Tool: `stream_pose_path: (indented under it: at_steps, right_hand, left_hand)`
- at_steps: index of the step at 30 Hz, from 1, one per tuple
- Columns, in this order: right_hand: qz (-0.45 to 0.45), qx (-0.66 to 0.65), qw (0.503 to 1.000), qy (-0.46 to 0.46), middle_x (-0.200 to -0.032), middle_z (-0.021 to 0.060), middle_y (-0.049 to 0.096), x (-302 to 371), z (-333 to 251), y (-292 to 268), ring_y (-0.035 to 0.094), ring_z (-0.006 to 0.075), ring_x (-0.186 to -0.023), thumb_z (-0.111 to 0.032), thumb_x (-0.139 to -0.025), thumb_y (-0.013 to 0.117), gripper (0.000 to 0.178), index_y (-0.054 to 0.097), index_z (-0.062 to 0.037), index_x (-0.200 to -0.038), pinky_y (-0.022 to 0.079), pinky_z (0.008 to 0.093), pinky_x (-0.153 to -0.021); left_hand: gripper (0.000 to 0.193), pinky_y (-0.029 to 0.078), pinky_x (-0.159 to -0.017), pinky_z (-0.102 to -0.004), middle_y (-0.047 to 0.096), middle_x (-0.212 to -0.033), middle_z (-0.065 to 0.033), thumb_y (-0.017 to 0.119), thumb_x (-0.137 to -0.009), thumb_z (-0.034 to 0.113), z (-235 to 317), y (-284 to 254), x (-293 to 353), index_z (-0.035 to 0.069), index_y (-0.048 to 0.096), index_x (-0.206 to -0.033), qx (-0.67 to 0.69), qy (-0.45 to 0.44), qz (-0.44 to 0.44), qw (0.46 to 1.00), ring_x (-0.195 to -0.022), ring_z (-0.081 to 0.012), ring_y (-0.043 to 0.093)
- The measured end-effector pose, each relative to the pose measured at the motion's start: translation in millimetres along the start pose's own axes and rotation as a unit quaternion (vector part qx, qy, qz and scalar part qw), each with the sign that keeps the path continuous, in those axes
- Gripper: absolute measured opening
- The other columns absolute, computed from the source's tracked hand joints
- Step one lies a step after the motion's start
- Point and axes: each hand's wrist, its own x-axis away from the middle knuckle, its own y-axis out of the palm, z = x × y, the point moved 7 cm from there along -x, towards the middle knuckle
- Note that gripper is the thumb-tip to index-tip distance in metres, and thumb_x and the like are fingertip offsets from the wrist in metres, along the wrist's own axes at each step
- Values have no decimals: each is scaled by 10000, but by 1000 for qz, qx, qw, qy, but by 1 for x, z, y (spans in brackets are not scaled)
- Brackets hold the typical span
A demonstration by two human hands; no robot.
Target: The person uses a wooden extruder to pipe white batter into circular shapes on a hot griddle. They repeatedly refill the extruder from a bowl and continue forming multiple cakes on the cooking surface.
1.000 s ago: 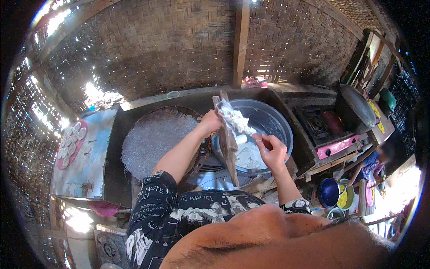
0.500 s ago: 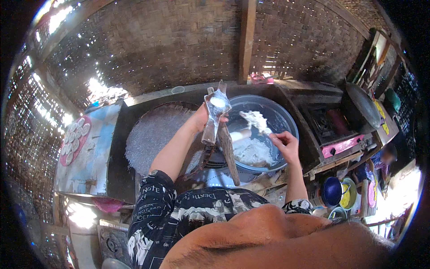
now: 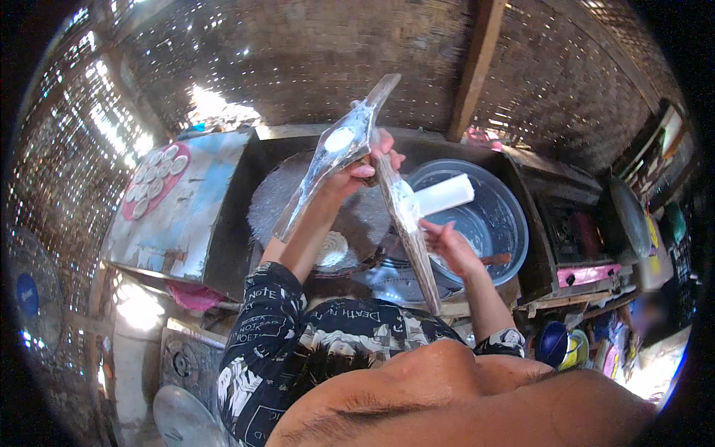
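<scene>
Holding | wooden press (image 3: 406, 214) | left fingers (image 3: 385, 140) between its two boards (image 3: 320, 171)

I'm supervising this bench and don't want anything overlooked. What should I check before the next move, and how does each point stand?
1. Left hand gripping the wooden press: ok.
2. White filling in the press's round hole: ok, visible there.
3. Filling packed all through: cannot tell, the depth is hidden.
4. White cylinder inside that hole: not ok, it sticks out apart from it, over the basin.
5. Right hand free: ok, fingers open near the cylinder.
6. Swirled white round on the round tray: ok.
</scene>
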Motion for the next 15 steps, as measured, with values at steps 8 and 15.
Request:
stream_pose_path:
  at_steps: [8, 15]
  right_hand:
    - [-316, -475, 821, 17, -670, 197, 538, 16, -54, 127, 444, 145, -361, -790, -687, 456, 1022, 216, -85, -1386, 349, 211, -304]
    - [-62, -142, 982, -108, -1279, 194, 424, -3, -120, 134, 578, 186, -693, -170, -661, 742, 1094, -10, -249, -1452, 412, 205, -451]
  left_hand:
    - [566, 482, -887, -432, 371, -1342, -131, 652, -784, 151, 64, 21, 55, 48, 369, -1263, -252, -10, 78, 965, -1089, -248, 534]
    - [596, 389, -994, -379, 519, -1267, -120, 672, -715, 178, 81, 7, 106, 45, 463, -1257, -370, -88, 86, 921, -1149, -252, 507]
